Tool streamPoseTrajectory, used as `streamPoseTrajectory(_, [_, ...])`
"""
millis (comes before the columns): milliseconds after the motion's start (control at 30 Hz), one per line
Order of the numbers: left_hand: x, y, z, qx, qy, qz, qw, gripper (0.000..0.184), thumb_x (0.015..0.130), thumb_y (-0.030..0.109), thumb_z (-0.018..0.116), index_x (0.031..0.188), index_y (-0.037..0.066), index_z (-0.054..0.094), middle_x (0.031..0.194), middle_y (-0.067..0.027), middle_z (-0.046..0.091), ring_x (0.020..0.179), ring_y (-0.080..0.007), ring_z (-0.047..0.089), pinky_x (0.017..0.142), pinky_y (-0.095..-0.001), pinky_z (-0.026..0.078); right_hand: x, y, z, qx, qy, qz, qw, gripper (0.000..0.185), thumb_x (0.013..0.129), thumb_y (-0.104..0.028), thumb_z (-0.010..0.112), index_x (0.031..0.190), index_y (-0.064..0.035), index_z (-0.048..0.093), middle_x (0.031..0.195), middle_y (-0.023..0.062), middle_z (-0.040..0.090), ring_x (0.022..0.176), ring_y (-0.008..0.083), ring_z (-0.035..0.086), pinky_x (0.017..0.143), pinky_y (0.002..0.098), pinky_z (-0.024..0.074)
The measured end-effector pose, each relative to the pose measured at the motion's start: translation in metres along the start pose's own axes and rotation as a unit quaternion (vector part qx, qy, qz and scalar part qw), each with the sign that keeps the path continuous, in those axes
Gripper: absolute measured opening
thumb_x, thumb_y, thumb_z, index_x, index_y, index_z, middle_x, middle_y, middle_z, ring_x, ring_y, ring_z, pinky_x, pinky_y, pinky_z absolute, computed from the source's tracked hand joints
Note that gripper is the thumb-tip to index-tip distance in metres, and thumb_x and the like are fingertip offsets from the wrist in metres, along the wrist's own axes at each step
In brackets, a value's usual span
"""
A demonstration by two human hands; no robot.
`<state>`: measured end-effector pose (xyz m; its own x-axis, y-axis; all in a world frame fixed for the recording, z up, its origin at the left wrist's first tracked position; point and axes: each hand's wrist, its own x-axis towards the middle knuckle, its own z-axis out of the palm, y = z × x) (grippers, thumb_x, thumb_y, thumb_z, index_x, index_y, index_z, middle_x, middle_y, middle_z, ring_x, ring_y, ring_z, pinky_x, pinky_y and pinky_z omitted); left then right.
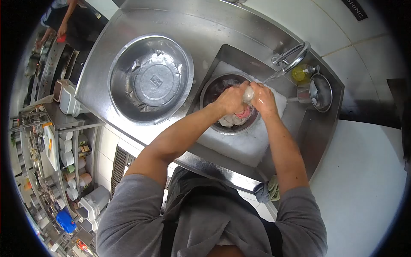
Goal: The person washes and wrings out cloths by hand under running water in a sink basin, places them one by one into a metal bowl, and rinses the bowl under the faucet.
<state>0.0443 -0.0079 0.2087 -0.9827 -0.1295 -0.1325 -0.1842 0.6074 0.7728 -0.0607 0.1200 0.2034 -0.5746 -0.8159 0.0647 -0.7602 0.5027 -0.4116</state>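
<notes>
My left hand [232, 99] and my right hand [263, 100] are close together over a metal bowl [221, 130] in the sink. Both are closed around a pale, wet, whitish lump [248, 94], whose kind I cannot make out. More soft whitish pieces [232, 120] and a pink piece [244, 112] lie in the bowl below, partly in water. A thin stream of water from the curved faucet [303, 50] falls beside my right hand. My fingertips are partly hidden by the hands themselves.
A large steel basin [114, 92] with a shiny lining stands left of the sink. A white pad [274, 103] lies under the bowl. At the right are a strainer [321, 93] and yellow bottle [299, 73]; cloths [269, 189] hang at the front edge. Another person [64, 23] works far left.
</notes>
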Motion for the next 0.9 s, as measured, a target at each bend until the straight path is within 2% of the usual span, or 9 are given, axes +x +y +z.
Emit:
streamPoseTrajectory(167, [-0.003, -0.023, 0.004, 0.174, 0.092, 0.173, 0.965, 0.057, 0.063, 0.031, 0.074, 0.112, 0.010, 0.055, 0.103, -0.0106, 0.060, 0.099, -0.0293, 0.058, 0.078, -0.0392, 0.051, -0.032, -0.039, 0.027, 0.262, 0.030, 0.160, 0.951, 0.033, 0.067, 0.001, 0.055, 0.099, -0.0033, 0.056, 0.076, 0.0128, 0.061, 0.074, 0.0298, 0.063, 0.064, 0.0395, 0.0487])
streamPoseTrajectory(233, [-0.008, -0.039, 0.013, 0.227, 0.051, 0.210, 0.950, 0.053, 0.064, 0.037, 0.071, 0.108, 0.011, 0.057, 0.100, -0.0066, 0.059, 0.098, -0.0257, 0.058, 0.074, -0.0382, 0.052, -0.056, -0.036, 0.066, 0.602, 0.010, 0.293, 0.742, 0.042, 0.065, 0.002, 0.054, 0.107, 0.0007, 0.055, 0.092, 0.0109, 0.063, 0.085, 0.0214, 0.062, 0.068, 0.0313, 0.0483])
streamPoseTrajectory(300, [-0.025, -0.045, 0.034, 0.210, 0.071, 0.189, 0.957, 0.053, 0.064, 0.036, 0.071, 0.110, 0.013, 0.058, 0.095, -0.0076, 0.062, 0.088, -0.0276, 0.060, 0.070, -0.0376, 0.053, -0.078, -0.029, 0.090, 0.623, 0.023, 0.303, 0.721, 0.047, 0.065, 0.003, 0.057, 0.112, 0.0016, 0.053, 0.100, 0.0104, 0.061, 0.091, 0.0198, 0.060, 0.073, 0.0293, 0.0477])
streamPoseTrajectory(467, [-0.063, -0.083, 0.090, 0.029, 0.010, -0.164, 0.986, 0.040, 0.067, 0.029, 0.069, 0.103, 0.012, 0.063, 0.080, -0.0142, 0.066, 0.073, -0.0291, 0.066, 0.062, -0.0396, 0.054, -0.126, -0.018, 0.078, 0.528, -0.008, 0.256, 0.810, 0.068, 0.064, -0.001, 0.066, 0.128, 0.0025, 0.044, 0.129, 0.0198, 0.048, 0.115, 0.0284, 0.051, 0.092, 0.0327, 0.0442])
streamPoseTrajectory(533, [-0.073, -0.093, 0.085, -0.474, -0.326, -0.230, 0.785, 0.033, 0.071, 0.027, 0.066, 0.098, 0.007, 0.065, 0.082, -0.0150, 0.067, 0.072, -0.0255, 0.068, 0.055, -0.0404, 0.055, -0.123, -0.039, 0.032, 0.155, -0.032, -0.015, 0.987, 0.073, 0.061, 0.000, 0.071, 0.129, 0.0000, 0.045, 0.132, 0.0207, 0.043, 0.122, 0.0337, 0.044, 0.100, 0.0361, 0.0393])
streamPoseTrajectory(567, [-0.071, -0.084, 0.071, -0.472, -0.324, -0.231, 0.787, 0.033, 0.071, 0.027, 0.066, 0.098, 0.007, 0.065, 0.082, -0.0150, 0.067, 0.072, -0.0255, 0.068, 0.055, -0.0404, 0.055, -0.119, -0.037, 0.025, 0.157, -0.031, -0.017, 0.987, 0.073, 0.061, 0.000, 0.071, 0.129, 0.0000, 0.045, 0.132, 0.0207, 0.043, 0.122, 0.0337, 0.044, 0.100, 0.0361, 0.0393])
streamPoseTrajectory(633, [-0.068, -0.064, 0.045, -0.605, -0.491, -0.293, 0.555, 0.024, 0.074, 0.024, 0.063, 0.089, 0.005, 0.065, 0.078, -0.0119, 0.065, 0.060, -0.0216, 0.064, 0.054, -0.0333, 0.054, -0.109, -0.029, 0.016, 0.013, -0.019, -0.196, 0.980, 0.067, 0.062, -0.004, 0.071, 0.126, -0.0023, 0.049, 0.137, 0.0206, 0.038, 0.127, 0.0354, 0.037, 0.104, 0.0395, 0.0351])
streamPoseTrajectory(700, [-0.061, -0.056, 0.043, -0.618, -0.505, -0.272, 0.538, 0.025, 0.077, 0.026, 0.061, 0.087, 0.003, 0.064, 0.076, -0.0117, 0.064, 0.055, -0.0199, 0.062, 0.045, -0.0296, 0.051, -0.087, -0.020, 0.023, 0.014, 0.047, -0.231, 0.972, 0.049, 0.065, -0.008, 0.068, 0.113, -0.0069, 0.058, 0.125, 0.0165, 0.049, 0.123, 0.0320, 0.043, 0.099, 0.0396, 0.0401])
streamPoseTrajectory(900, [-0.005, -0.028, 0.018, -0.037, -0.087, 0.008, 0.995, 0.049, 0.071, 0.029, 0.067, 0.110, 0.002, 0.056, 0.083, -0.0198, 0.066, 0.081, -0.0316, 0.066, 0.071, -0.0387, 0.053, -0.023, -0.003, 0.016, -0.033, -0.088, -0.095, 0.991, 0.020, 0.067, -0.004, 0.064, 0.085, -0.0062, 0.057, 0.091, 0.0149, 0.059, 0.092, 0.0354, 0.059, 0.076, 0.0436, 0.0491])
